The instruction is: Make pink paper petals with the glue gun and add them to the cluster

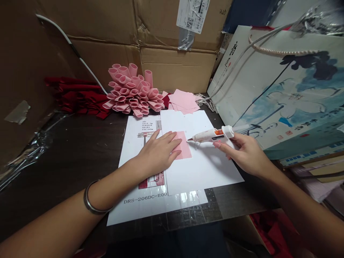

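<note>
My left hand (159, 151) lies flat with fingers stretched out, pressing a small pink paper square (184, 146) onto white sheets (199, 168) on the dark table. My right hand (243, 152) is wrapped round a white and orange hot glue gun (212, 135). The gun's nozzle points left and sits at the right edge of the pink square. A metal bangle (90, 204) is on my left wrist.
A cluster of rolled pink paper cones (133, 91) and a stack of pink squares (184, 100) lie at the back. Red paper pieces (77, 96) are at back left. Cardboard boxes (150, 39) wall the rear; a painted gift bag (282, 89) stands right.
</note>
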`<state>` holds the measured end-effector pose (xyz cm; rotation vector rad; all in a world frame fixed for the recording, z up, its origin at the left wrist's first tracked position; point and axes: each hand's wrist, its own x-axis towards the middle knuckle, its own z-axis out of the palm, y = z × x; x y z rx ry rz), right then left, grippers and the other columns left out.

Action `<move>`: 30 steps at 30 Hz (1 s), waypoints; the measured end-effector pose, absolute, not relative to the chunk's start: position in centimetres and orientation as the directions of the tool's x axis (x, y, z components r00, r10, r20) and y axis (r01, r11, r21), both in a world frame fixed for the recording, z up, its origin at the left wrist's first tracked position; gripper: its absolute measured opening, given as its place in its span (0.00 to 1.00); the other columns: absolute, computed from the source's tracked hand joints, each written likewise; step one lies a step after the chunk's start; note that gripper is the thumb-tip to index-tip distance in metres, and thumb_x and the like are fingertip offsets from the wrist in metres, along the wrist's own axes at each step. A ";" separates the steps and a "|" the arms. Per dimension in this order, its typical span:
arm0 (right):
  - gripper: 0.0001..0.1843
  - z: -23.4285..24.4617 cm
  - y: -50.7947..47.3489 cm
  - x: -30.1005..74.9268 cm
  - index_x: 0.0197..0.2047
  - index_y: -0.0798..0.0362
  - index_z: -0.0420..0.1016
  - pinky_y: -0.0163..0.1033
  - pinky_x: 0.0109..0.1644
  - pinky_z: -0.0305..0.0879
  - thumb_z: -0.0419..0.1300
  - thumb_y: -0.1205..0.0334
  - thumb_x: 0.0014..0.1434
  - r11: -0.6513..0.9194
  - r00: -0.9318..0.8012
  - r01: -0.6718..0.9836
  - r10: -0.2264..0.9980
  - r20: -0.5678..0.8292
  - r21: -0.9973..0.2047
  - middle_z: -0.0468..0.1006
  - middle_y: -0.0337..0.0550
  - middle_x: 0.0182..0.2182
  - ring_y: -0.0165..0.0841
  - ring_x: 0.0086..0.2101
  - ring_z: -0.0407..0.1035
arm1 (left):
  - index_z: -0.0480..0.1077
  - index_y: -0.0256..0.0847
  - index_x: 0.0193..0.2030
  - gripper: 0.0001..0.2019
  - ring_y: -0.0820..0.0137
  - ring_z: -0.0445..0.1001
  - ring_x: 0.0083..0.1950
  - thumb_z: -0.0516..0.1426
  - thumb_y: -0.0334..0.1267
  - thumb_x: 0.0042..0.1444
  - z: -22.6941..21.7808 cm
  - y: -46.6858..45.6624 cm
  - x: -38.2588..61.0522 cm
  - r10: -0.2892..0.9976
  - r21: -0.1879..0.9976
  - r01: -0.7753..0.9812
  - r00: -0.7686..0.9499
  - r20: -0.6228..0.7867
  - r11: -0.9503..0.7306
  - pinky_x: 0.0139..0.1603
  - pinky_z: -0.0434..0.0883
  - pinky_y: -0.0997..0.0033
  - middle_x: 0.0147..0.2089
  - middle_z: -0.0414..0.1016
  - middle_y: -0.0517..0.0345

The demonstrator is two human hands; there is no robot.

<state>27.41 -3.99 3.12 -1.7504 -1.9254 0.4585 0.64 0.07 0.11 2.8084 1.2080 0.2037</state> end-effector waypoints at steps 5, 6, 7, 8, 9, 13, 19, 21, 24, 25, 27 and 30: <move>0.21 3.5 -4.7 28.0 0.35 0.53 0.77 0.37 0.25 0.51 0.59 0.42 0.59 0.156 -0.122 0.813 0.988 0.098 -0.561 0.67 0.36 0.18 0.30 0.21 0.59 | 0.64 0.41 0.62 0.19 0.59 0.60 0.68 0.45 0.41 0.68 0.3 -0.1 0.6 0.734 0.111 0.726 0.674 0.087 -0.679 0.69 0.51 0.44 0.66 0.65 0.49; 0.21 3.6 -4.9 28.0 0.34 0.53 0.78 0.37 0.25 0.52 0.59 0.42 0.59 0.173 -0.144 0.812 0.985 0.097 -0.558 0.68 0.36 0.18 0.30 0.21 0.59 | 0.64 0.41 0.62 0.19 0.60 0.60 0.68 0.45 0.41 0.68 0.4 -0.2 0.7 0.737 0.111 0.729 0.669 0.092 -0.675 0.69 0.51 0.44 0.65 0.65 0.49; 0.20 3.7 -5.0 28.1 0.33 0.53 0.78 0.37 0.25 0.52 0.59 0.43 0.60 0.187 -0.162 0.811 0.982 0.094 -0.554 0.68 0.37 0.18 0.30 0.21 0.59 | 0.65 0.41 0.61 0.19 0.60 0.61 0.67 0.45 0.41 0.68 0.4 -0.3 0.8 0.741 0.111 0.732 0.664 0.100 -0.672 0.69 0.51 0.44 0.64 0.66 0.49; 0.20 3.8 -5.2 28.1 0.34 0.53 0.78 0.37 0.25 0.52 0.59 0.44 0.60 0.196 -0.175 0.811 0.980 0.092 -0.551 0.69 0.37 0.19 0.30 0.21 0.59 | 0.66 0.41 0.59 0.18 0.60 0.62 0.67 0.45 0.41 0.68 0.4 -0.3 0.9 0.744 0.113 0.735 0.660 0.109 -0.668 0.69 0.51 0.44 0.63 0.68 0.49; 0.20 3.9 -5.3 28.1 0.34 0.54 0.79 0.37 0.25 0.53 0.59 0.44 0.60 0.203 -0.182 0.811 0.979 0.092 -0.549 0.70 0.38 0.20 0.30 0.22 0.60 | 0.67 0.42 0.58 0.18 0.60 0.62 0.67 0.45 0.42 0.68 0.4 -0.4 1.0 0.748 0.115 0.739 0.654 0.117 -0.664 0.68 0.52 0.44 0.62 0.68 0.49; 0.20 4.0 -5.5 28.1 0.42 0.55 0.80 0.37 0.28 0.57 0.59 0.46 0.60 0.231 -0.208 0.805 0.973 0.103 -0.546 0.77 0.41 0.29 0.33 0.27 0.66 | 0.70 0.41 0.52 0.18 0.58 0.64 0.64 0.47 0.48 0.66 0.2 -0.6 1.5 0.762 0.110 0.755 0.630 0.153 -0.646 0.68 0.51 0.44 0.62 0.68 0.47; 0.16 4.3 -5.5 27.8 0.42 0.54 0.79 0.36 0.32 0.60 0.59 0.50 0.62 0.279 -0.266 0.772 0.958 0.108 -0.572 0.78 0.39 0.30 0.32 0.29 0.68 | 0.70 0.41 0.50 0.18 0.58 0.69 0.59 0.49 0.51 0.64 0.4 -0.5 1.5 0.770 0.137 0.759 0.615 0.169 -0.636 0.67 0.52 0.42 0.59 0.71 0.49; 0.15 4.4 -5.6 27.7 0.40 0.54 0.79 0.35 0.31 0.59 0.59 0.51 0.62 0.294 -0.275 0.774 0.954 0.121 -0.560 0.77 0.38 0.28 0.32 0.28 0.67 | 0.71 0.41 0.49 0.18 0.58 0.70 0.58 0.50 0.51 0.64 0.4 -0.5 1.5 0.769 0.137 0.757 0.617 0.168 -0.638 0.67 0.52 0.41 0.58 0.72 0.50; 0.15 4.4 -5.6 27.6 0.39 0.54 0.79 0.35 0.30 0.58 0.59 0.51 0.62 0.304 -0.281 0.776 0.951 0.128 -0.553 0.77 0.39 0.27 0.31 0.27 0.66 | 0.71 0.41 0.51 0.19 0.57 0.68 0.61 0.50 0.51 0.64 0.3 -0.5 1.5 0.774 0.138 0.763 0.609 0.173 -0.632 0.68 0.52 0.41 0.60 0.70 0.48; 0.15 4.4 -5.6 27.6 0.39 0.54 0.79 0.35 0.30 0.59 0.59 0.51 0.62 0.302 -0.281 0.775 0.951 0.125 -0.555 0.77 0.39 0.28 0.31 0.27 0.66 | 0.71 0.40 0.52 0.20 0.56 0.67 0.62 0.50 0.51 0.64 0.2 -0.5 1.5 0.776 0.139 0.765 0.606 0.174 -0.629 0.68 0.52 0.41 0.61 0.69 0.47; 0.16 4.4 -5.6 27.6 0.40 0.55 0.79 0.35 0.30 0.59 0.59 0.51 0.62 0.299 -0.282 0.776 0.952 0.118 -0.556 0.78 0.39 0.29 0.31 0.28 0.67 | 0.71 0.40 0.52 0.20 0.56 0.66 0.64 0.49 0.51 0.64 0.1 -0.5 1.5 0.778 0.143 0.766 0.604 0.169 -0.626 0.68 0.51 0.41 0.62 0.69 0.47; 0.16 4.4 -5.6 27.6 0.40 0.55 0.79 0.35 0.31 0.60 0.59 0.50 0.62 0.294 -0.278 0.776 0.954 0.116 -0.557 0.78 0.40 0.30 0.31 0.28 0.67 | 0.70 0.40 0.53 0.21 0.56 0.65 0.65 0.49 0.51 0.64 0.1 -0.5 1.5 0.778 0.142 0.766 0.608 0.159 -0.627 0.69 0.50 0.42 0.63 0.68 0.46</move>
